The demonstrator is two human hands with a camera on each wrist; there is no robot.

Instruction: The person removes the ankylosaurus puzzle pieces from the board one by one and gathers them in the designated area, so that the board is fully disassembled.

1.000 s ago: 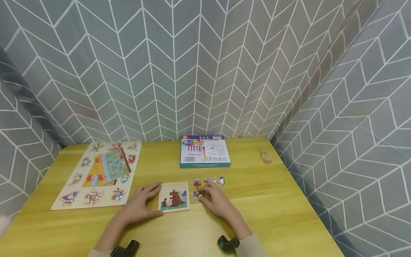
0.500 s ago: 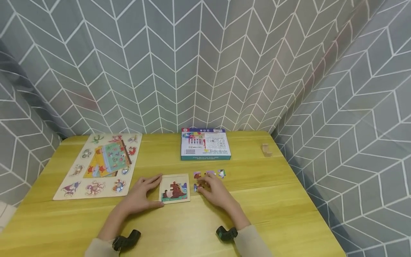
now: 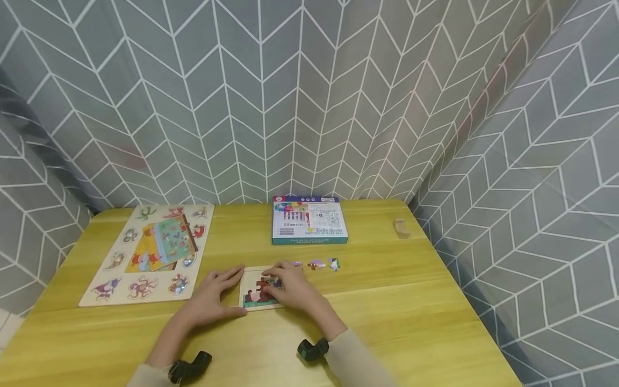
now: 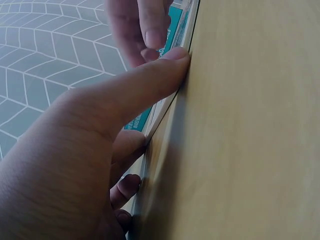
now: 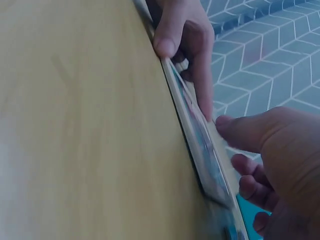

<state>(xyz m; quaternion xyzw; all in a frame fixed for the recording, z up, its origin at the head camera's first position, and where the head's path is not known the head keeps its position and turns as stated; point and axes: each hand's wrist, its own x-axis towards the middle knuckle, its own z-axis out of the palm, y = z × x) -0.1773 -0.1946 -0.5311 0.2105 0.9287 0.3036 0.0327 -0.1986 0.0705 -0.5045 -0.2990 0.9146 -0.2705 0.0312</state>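
Observation:
A small square wooden jigsaw tray point(image 3: 249, 277) lies on the table, partly filled with a brown animal picture. The person's left hand point(image 3: 209, 298) rests at its left side, thumb at the near corner and index finger at the far corner. Over the tray's right half, the right hand point(image 3: 292, 287) has thumb and index finger bent around a jigsaw piece point(image 3: 274, 280), mostly hidden by the fingers. The right wrist view shows the tray point(image 5: 200, 150) edge-on, with the right thumb point(image 5: 245, 131) close above it. The left wrist view has the left thumb point(image 4: 150, 82) against the tray's edge.
Loose jigsaw pieces point(image 3: 316, 265) lie right of the tray, one partly behind the right hand. A flat box point(image 3: 309, 223) stands at the back. At the left, a sea-animal board point(image 3: 113, 279) bears picture cards point(image 3: 169, 244). A small pale block point(image 3: 401, 228) sits far right.
The right hand has moved left from the loose pieces to over the tray, and the nearest loose piece no longer shows at its spot. The left hand keeps its place at the tray.

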